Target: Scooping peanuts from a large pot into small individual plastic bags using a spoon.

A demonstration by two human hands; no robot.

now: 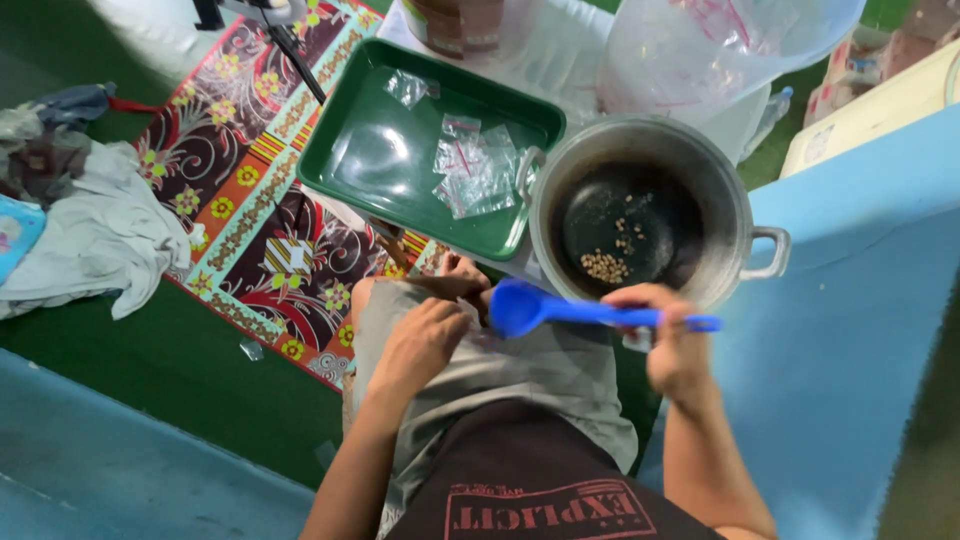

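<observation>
Blue spoon (540, 308) sits level in the right hand (675, 345), grip closed on its handle, bowl just outside the metal pot (740, 215) rim. The left hand (425, 340) rests loosely curled nearby, holding nothing visible; plastic bags (475, 170) lie on the green tray (345, 145) beside the pot.

Blue spoon (530, 306), green tray (345, 150), silver pot (735, 200) w/ dark inside, red floral mat (250, 190)

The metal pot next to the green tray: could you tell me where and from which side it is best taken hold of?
Grip the metal pot by its two loop handles, which stick out on opposite sides: one toward the blue wall, one over the green tray. Come in from both sides.
</observation>
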